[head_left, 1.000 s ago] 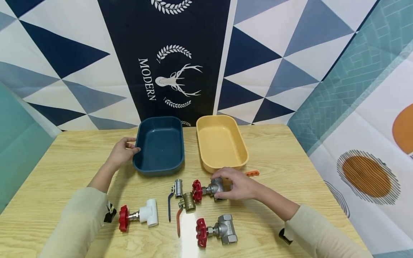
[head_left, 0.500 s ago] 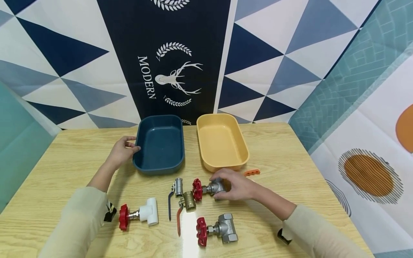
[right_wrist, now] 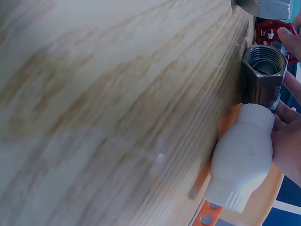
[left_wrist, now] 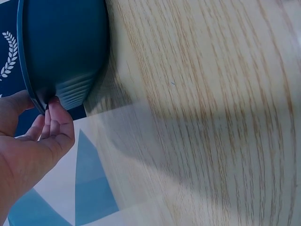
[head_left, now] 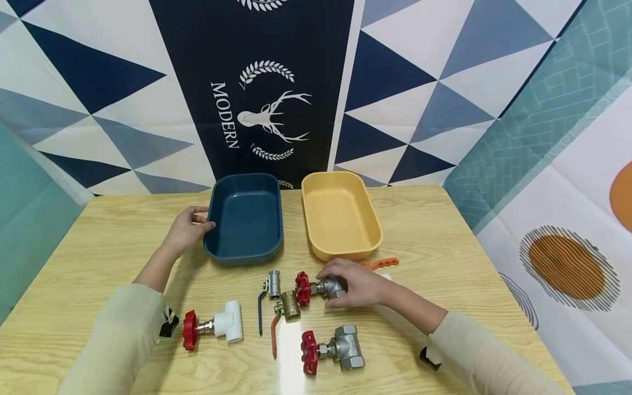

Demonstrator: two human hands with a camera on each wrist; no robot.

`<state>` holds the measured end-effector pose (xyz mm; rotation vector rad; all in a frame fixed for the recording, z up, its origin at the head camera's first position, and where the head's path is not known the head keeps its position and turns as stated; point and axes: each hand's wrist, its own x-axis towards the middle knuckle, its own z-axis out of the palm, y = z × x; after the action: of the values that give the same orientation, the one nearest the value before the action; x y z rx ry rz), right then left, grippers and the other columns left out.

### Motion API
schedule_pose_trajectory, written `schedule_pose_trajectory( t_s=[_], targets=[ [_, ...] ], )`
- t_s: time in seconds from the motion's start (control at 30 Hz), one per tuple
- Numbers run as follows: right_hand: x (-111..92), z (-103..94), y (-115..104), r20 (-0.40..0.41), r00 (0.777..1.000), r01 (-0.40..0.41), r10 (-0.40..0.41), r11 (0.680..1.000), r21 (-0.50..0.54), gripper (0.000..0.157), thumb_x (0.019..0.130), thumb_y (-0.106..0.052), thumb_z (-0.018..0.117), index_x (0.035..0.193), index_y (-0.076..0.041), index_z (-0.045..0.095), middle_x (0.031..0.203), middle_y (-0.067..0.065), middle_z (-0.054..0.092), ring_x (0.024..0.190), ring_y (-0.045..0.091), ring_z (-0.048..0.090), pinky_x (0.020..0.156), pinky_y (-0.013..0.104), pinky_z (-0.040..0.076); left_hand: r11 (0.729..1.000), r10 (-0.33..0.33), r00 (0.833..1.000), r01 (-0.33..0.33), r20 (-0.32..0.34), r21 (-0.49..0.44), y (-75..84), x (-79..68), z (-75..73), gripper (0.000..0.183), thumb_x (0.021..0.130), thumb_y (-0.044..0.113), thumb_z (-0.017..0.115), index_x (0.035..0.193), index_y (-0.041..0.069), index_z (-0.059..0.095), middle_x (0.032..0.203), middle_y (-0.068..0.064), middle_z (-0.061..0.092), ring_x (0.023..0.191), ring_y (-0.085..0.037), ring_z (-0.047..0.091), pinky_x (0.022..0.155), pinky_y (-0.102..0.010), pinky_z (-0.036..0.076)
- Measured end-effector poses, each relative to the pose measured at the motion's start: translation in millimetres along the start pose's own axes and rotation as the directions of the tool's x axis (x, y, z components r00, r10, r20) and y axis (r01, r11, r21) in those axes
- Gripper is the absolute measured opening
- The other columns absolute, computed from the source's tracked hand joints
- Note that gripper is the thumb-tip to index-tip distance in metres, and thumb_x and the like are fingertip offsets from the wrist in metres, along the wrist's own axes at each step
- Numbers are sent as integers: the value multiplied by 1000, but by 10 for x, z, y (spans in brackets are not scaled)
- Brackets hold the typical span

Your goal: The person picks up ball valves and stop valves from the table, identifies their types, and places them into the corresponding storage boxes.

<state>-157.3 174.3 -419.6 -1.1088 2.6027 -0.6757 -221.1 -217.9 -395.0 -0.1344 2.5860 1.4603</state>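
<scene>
My left hand (head_left: 187,231) pinches the left rim of a dark blue plastic bin (head_left: 247,224). In the left wrist view its fingertips (left_wrist: 56,106) lie under the bin's rim. My right hand (head_left: 356,282) is curled over a metal gate valve (head_left: 329,285) with a red handwheel (head_left: 303,289), thumb on the near side and fingers on the far side. From the right wrist, the valve's threaded end (right_wrist: 265,70) shows beside a white plastic valve (right_wrist: 243,155) with an orange handle (head_left: 381,263), which the hand partly hides in the head view.
A yellow bin (head_left: 342,216) stands right of the blue one. Nearer lie a white tee valve (head_left: 228,322), a silver ball valve (head_left: 274,284) with a blue lever, a brass ball valve (head_left: 290,306) with a red lever, and another red-wheeled metal valve (head_left: 348,348). Patterned cloth walls surround the table.
My right hand has shifted slightly left over the gate valve, so more of the orange handle and a bit of the white valve show. My left hand keeps its place on the blue bin.
</scene>
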Motion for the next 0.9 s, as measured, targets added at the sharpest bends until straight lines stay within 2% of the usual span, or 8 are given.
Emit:
schedule_pose_trajectory(
  t_s=[0.4,0.7,0.9],
  targets=[
    [54,33,-40,53,999,14,-9,995,-94,60,70,-42,79,122,-21,58,123,2,54,115,18,52,96,36,44,1000,4,1000,-4,-11,8,4,3,4,53,94,13,52,140,-3,32,106,-12,44,90,-23,52,70,-18,50],
    [65,34,-50,86,996,-27,34,996,-80,57,74,-37,78,124,-21,57,126,3,52,117,20,50,98,39,43,1000,-1,1000,1,-4,3,6,8,-5,53,95,14,52,141,-2,32,106,-12,44,89,-21,51,70,-19,50],
    [70,37,-33,105,994,4,10,992,-125,61,73,-39,78,127,-22,55,127,3,51,118,20,49,98,40,42,1000,-3,1000,3,-5,8,11,5,-4,53,95,14,52,141,-2,32,107,-13,44,90,-22,51,70,-19,50]
  ],
)
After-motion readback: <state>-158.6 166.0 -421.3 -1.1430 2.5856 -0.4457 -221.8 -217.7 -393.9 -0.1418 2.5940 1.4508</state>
